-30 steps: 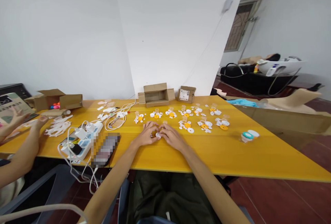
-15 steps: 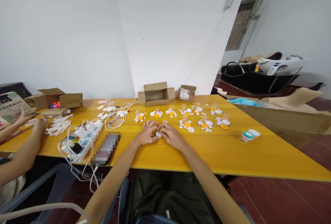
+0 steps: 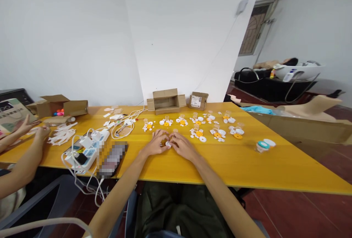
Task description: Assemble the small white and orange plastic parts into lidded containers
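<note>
Centrally, pinched in fingertips of left hand (image 3: 157, 143) and right hand (image 3: 182, 145): one small white piece (image 3: 168, 144), over yellow table (image 3: 247, 168). Beyond: white discs (image 3: 202, 139), orange discs (image 3: 199, 134), open cardboard box (image 3: 166, 103).

Light: we log diffuse, fairly bright; source unseen | Brightest: white wall (image 3: 176, 58) behind yellow table (image 3: 247, 164) | Focus: small parts (image 3: 199, 134) on table soft | Distortion: wide-angle stretch toward table's sides

A makeshift workroom is shown — small-parts work is laid out on 1 long yellow table (image 3: 247, 164), while 1 salon-style washbasin (image 3: 299, 71) is seen beyond, on a red tiled floor (image 3: 269, 208).
</note>
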Motion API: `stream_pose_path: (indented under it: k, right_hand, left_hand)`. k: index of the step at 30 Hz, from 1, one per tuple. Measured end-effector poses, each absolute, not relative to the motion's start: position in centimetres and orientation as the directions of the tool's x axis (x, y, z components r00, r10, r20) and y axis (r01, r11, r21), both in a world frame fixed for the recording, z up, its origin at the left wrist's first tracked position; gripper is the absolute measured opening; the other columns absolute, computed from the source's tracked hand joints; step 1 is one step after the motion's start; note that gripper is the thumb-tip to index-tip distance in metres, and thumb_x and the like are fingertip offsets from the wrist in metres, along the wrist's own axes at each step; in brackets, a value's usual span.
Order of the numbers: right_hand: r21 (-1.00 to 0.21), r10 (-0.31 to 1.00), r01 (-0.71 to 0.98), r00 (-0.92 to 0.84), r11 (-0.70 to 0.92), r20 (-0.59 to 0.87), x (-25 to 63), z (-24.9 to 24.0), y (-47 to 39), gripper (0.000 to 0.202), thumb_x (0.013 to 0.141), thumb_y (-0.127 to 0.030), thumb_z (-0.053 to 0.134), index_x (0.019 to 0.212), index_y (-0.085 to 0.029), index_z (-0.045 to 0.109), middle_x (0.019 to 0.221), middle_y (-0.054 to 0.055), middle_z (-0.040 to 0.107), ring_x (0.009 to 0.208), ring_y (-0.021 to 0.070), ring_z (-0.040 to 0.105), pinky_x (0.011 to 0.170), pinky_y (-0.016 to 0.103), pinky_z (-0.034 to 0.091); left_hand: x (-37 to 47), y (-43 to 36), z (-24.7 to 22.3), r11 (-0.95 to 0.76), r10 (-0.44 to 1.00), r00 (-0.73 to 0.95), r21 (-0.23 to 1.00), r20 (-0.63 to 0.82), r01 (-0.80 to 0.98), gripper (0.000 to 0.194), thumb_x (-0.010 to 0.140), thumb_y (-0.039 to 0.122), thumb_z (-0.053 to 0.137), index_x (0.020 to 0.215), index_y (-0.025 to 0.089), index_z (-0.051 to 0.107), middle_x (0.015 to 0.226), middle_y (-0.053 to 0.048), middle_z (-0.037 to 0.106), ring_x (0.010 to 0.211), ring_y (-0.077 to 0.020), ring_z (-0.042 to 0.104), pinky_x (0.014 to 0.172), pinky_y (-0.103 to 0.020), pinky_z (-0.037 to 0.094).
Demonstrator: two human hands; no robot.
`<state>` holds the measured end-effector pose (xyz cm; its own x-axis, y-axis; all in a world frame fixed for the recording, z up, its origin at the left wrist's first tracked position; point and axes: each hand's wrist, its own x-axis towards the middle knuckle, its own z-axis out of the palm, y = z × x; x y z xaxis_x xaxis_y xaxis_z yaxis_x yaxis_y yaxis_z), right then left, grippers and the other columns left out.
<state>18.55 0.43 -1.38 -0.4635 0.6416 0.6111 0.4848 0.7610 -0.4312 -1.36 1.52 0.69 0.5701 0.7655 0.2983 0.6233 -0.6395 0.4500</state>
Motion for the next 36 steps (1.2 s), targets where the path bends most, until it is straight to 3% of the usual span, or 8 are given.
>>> stream_pose_path:
  k: [10, 26, 36]
  right_hand:
    - [-0.431, 0.637, 0.482, -0.448, 0.763, 0.627, 18.5, -1.4, 0.5, 0.018, 0.091, -0.011, 0.054, 0.084, -0.024, 0.065, 0.104, 0.006, 0.065, 0.095, 0.0192, 0.062, 0.086, 0.034, 0.052]
    - [-0.423, 0.666, 0.584, -0.293, 0.693, 0.686, 18.7, -2.1, 1.5, 0.021, 0.091, -0.012, 0.049, 0.087, -0.025, 0.065, 0.094, 0.006, 0.068, 0.091, 0.0224, 0.064, 0.084, 0.037, 0.054]
    - [-0.423, 0.669, 0.597, -0.274, 0.681, 0.691, 18.7, -2.1, 1.4, 0.021, 0.090, -0.011, 0.049, 0.089, -0.025, 0.066, 0.094, 0.007, 0.069, 0.092, 0.0232, 0.065, 0.084, 0.038, 0.054]
  left_hand:
    - [-1.5, 1.7, 0.4, -0.673, 0.738, 0.584, 0.434, 0.337, 0.600, 0.019, 0.085, 0.040, 0.068, 0.099, 0.027, 0.067, 0.128, -0.006, 0.056, 0.122, -0.0280, 0.046, 0.108, -0.048, 0.035]
    - [-1.5, 1.4, 1.0, -0.636, 0.769, 0.566, 0.451, 0.298, 0.626, 0.028, 0.080, 0.026, 0.067, 0.108, 0.029, 0.065, 0.132, -0.005, 0.056, 0.124, -0.0285, 0.045, 0.108, -0.046, 0.036]
    - [-1.6, 2.2, 0.3, -0.546, 0.821, 0.373, 0.403, 0.432, 0.734, 0.012, 0.083, 0.018, 0.060, 0.088, 0.025, 0.067, 0.121, -0.006, 0.061, 0.123, -0.0302, 0.045, 0.107, -0.052, 0.035]
